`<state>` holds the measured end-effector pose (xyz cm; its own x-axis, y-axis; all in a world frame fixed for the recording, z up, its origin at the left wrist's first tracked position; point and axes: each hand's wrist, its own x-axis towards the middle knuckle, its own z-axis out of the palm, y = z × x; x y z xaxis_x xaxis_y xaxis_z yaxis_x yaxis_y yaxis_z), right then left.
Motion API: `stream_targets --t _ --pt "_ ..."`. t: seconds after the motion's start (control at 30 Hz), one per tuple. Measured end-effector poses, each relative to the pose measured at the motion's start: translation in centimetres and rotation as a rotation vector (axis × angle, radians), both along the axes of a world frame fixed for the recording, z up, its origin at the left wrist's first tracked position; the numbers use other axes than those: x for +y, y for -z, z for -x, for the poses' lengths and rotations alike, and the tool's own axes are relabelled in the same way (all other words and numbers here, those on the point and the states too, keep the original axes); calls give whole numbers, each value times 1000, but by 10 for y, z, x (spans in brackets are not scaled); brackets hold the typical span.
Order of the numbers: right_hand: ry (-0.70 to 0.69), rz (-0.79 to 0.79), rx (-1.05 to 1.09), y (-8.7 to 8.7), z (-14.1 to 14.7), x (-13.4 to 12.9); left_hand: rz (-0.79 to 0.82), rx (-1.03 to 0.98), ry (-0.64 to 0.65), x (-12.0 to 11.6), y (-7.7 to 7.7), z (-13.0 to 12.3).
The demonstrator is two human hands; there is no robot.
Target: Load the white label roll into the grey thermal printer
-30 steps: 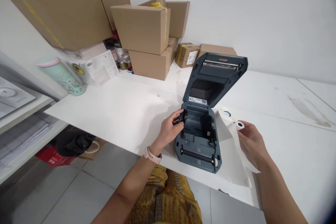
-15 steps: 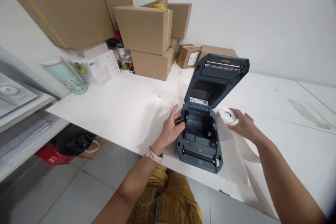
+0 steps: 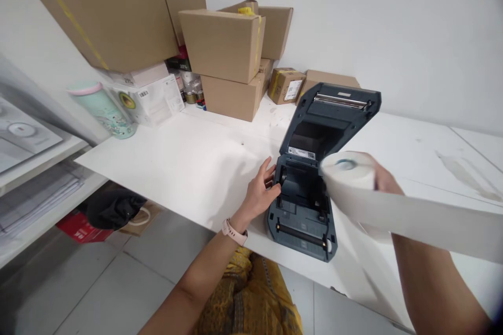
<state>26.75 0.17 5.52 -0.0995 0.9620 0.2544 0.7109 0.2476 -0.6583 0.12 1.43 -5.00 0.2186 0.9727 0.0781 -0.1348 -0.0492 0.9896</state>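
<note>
A dark grey label printer [image 3: 302, 246] stands on the white table with its lid [image 3: 334, 110] raised, showing the roll compartment and a black roller near the front. My left hand [image 3: 261, 188] grips its left side, thumb over the rim and fingers along the wall. In my right hand [image 3: 387, 180] is a white paper label roll [image 3: 349, 175] with a blue-green core, held up beside the printer's right edge. A loose strip of paper trails from the roll to the right. Most of the right hand's fingers are hidden behind the roll.
Cardboard boxes [image 3: 222, 44] are stacked at the back left. A mint tumbler [image 3: 104, 110] and white boxes [image 3: 157, 99] stand at the table's left end. More white paper [image 3: 353, 251] lies right of the printer, reaching the front edge. Shelves [image 3: 39, 152] flank the left.
My right hand has lifted the label roll off the table, and its paper strip now stretches across to the right. My left hand stays on the printer's side.
</note>
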Motion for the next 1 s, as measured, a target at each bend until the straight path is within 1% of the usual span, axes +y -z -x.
stream_targets --t 0.03,0.1,0.2,0.33,0.47,0.53,0.6,0.67,0.7,0.73,0.77,0.83,0.87,0.9,0.93,0.97,1.0 --pt "-48 31 -28 -4 14 0 -11 5 8 0 -1 1" --pt "-154 110 -169 -9 37 1 -34 24 22 0 -2 2" --pt "-215 184 -399 -10 57 6 -58 61 29 -1 -4 4" --pt "-270 237 -544 -3 64 17 -78 86 30 -2 -3 5" --pt "-311 266 -676 10 66 28 -75 76 33 -2 1 4" --pt "-309 241 -758 18 66 31 -76 64 28 -2 2 4" --pt "-314 178 -775 23 65 30 -73 60 17 -1 2 3" --pt "-346 65 -650 23 62 24 -58 55 11 -1 2 1" --pt "-346 -18 -530 19 61 21 -45 47 5 -1 2 1" --pt "-313 -130 -387 13 59 17 -31 38 -2 -1 2 0" --pt "-236 -280 -239 4 56 15 -20 29 -7 -1 2 -1" --pt "23 -656 21 -17 50 16 -16 14 -10 -1 3 -1" --pt "153 -831 114 -29 47 20 -17 12 -7 -1 4 -1" --pt "250 -954 182 -41 42 27 -16 12 2 -1 5 0" --pt "302 -997 237 -51 37 37 -6 12 12 0 6 0" --pt "328 -957 297 -60 31 50 17 16 22 1 5 1" --pt "338 -851 364 -67 25 63 49 24 34 2 4 1"
